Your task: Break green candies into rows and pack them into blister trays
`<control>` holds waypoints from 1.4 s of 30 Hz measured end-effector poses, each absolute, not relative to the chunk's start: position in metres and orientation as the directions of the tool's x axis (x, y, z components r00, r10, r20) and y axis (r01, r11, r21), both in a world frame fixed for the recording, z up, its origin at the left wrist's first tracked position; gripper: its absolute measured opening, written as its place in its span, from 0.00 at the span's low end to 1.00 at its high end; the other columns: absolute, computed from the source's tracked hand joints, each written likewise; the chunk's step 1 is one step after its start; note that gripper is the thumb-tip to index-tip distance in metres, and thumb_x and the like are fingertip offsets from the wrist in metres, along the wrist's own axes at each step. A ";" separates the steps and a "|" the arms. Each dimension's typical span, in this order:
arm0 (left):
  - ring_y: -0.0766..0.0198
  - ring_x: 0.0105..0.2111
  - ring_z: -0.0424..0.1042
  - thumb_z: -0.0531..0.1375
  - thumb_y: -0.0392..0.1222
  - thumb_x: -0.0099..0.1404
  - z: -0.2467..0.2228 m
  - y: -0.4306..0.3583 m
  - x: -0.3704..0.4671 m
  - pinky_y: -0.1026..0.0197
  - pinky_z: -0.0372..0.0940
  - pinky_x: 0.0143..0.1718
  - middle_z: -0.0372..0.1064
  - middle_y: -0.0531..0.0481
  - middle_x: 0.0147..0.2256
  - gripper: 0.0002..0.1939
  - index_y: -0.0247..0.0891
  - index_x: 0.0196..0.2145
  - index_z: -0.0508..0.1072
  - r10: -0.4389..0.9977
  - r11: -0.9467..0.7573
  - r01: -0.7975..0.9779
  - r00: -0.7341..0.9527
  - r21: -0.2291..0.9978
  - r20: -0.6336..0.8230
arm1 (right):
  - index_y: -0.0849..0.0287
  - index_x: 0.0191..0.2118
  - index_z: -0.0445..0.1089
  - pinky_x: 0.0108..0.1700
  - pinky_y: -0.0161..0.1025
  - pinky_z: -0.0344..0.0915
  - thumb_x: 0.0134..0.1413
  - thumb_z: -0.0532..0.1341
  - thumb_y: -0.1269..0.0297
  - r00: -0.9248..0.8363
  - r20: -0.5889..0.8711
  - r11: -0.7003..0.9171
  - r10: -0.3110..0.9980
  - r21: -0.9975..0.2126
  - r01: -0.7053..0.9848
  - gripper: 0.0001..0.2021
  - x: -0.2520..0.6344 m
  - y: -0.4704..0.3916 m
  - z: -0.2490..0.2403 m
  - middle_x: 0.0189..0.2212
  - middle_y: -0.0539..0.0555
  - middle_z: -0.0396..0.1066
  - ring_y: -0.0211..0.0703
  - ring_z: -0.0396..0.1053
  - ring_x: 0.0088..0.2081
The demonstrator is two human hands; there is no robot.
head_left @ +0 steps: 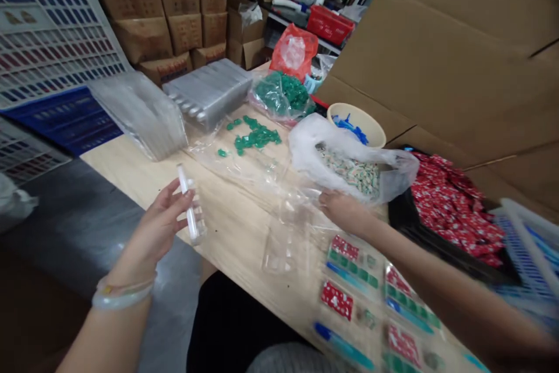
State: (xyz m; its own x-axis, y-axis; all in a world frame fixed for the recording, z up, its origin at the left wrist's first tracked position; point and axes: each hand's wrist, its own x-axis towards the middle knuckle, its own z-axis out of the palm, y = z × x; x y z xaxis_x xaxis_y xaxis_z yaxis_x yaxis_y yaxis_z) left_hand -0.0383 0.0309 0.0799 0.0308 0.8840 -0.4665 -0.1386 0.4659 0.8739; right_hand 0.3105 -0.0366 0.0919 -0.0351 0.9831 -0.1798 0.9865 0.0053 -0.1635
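Observation:
In my left hand (168,219) is a small stack of clear plastic trays (191,210), held tilted up on edge between thumb and fingers, off the table's near edge. Across the table, my right hand (343,210) has its fingers closed at the rim of a clear plastic tray (301,207); blur hides the exact grip. Nearer to me lies another empty clear tray (283,251). Below my right forearm are several filled trays (351,265), with red patterned packets, green pieces and blue tools in their compartments.
Green pieces (257,135) lie loose on the wooden table (236,198). Behind them are stacked clear trays (209,91) and a bag of green pieces (283,93). At right stand an open bag of small pale pieces (349,169), a cream bowl (375,128) and red packets (454,204).

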 end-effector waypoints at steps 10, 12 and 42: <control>0.65 0.35 0.67 0.62 0.43 0.50 0.072 0.019 0.008 0.64 0.65 0.30 0.62 0.46 0.41 0.31 0.42 0.52 0.59 0.852 0.516 -0.139 0.185 0.845 -0.490 | 0.58 0.30 0.60 0.30 0.36 0.61 0.42 0.61 0.53 -0.458 -0.164 -0.331 0.874 -0.889 -0.315 0.15 0.133 0.009 0.047 0.23 0.46 0.60 0.33 0.61 0.24; 0.66 0.33 0.66 0.62 0.44 0.51 0.067 0.020 0.004 0.65 0.65 0.29 0.61 0.47 0.41 0.30 0.42 0.52 0.59 0.838 0.539 -0.143 0.187 0.830 -0.512 | 0.59 0.28 0.60 0.30 0.35 0.61 0.40 0.64 0.55 -0.509 -0.207 -0.444 0.835 -0.801 -0.402 0.15 0.125 0.014 0.037 0.22 0.45 0.60 0.31 0.61 0.23; 0.70 0.28 0.67 0.64 0.40 0.49 0.075 0.009 -0.086 0.63 0.66 0.29 0.66 0.55 0.33 0.20 0.43 0.41 0.66 0.897 0.272 -0.405 -0.221 0.873 -0.382 | 0.59 0.19 0.58 0.30 0.36 0.55 0.42 0.58 0.71 -0.420 -0.285 0.131 0.862 -0.675 0.726 0.08 0.112 -0.008 0.063 0.20 0.50 0.60 0.37 0.60 0.26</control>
State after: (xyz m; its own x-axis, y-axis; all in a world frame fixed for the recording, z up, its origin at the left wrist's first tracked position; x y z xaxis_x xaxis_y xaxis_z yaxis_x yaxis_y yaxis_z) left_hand -0.0864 0.0086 0.0755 -0.2209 0.8972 -0.3824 -0.4050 0.2723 0.8728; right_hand 0.1124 -0.0083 0.0632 -0.4197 0.8618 -0.2849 0.7263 0.1306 -0.6749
